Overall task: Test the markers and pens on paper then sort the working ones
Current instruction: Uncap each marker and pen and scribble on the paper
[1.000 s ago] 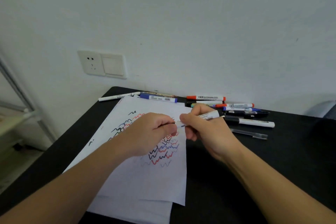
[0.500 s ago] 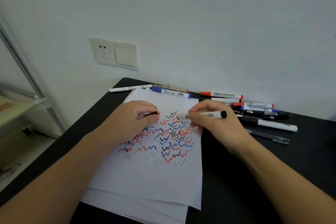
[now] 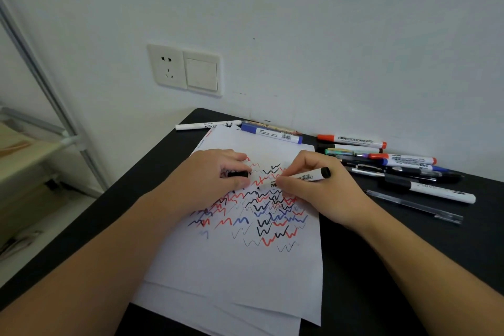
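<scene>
White paper [image 3: 237, 275] lies on the black table [image 3: 409, 267], covered with red, blue and black zigzag lines. My right hand [image 3: 316, 194] grips a white marker with a black end [image 3: 308, 177], its tip down on the paper near the upper scribbles. My left hand [image 3: 210, 180] rests on the sheet and holds the marker's black cap [image 3: 237, 173] in its curled fingers. A pile of markers and pens [image 3: 395, 165] lies to the right against the wall. A blue-capped marker [image 3: 271, 133] and a white acrylic marker [image 3: 204, 125] lie above the sheet.
A white marker with a black cap [image 3: 431, 189] and a clear pen [image 3: 414, 206] lie right of my right hand. A wall socket and switch [image 3: 185, 69] sit above the table. A metal rack and shelf [image 3: 41, 128] stand to the left.
My hands pulled the cap off the marker and parted. The left hand took the cap to the left; the right hand lowered the marker's tip onto the paper.
</scene>
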